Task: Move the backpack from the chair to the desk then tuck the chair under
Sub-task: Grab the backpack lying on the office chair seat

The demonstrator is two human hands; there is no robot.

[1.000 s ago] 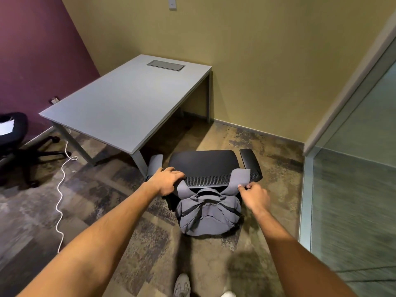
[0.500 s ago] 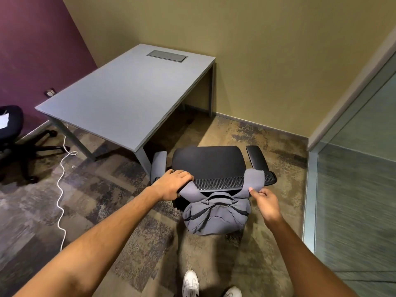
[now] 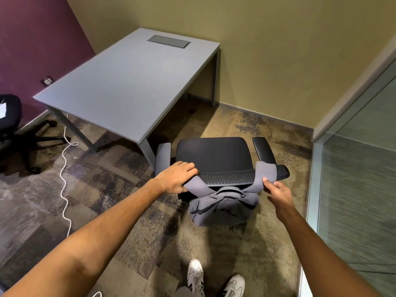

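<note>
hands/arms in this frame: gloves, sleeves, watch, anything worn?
Nothing worn that shows. The left hand and right hand are bare, with no gloves, rings or visible markings. Both forearms are bare up to the frame edge, with no sleeves, watch or wristband in view. Short, plain fingernails show on the right hand.

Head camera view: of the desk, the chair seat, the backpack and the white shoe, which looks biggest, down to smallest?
1. Desk, by far the largest.
2. Chair seat.
3. Backpack, close to the seat in apparent size and partly hidden behind the backrest, so that order is unsure.
4. White shoe, smallest.
</note>
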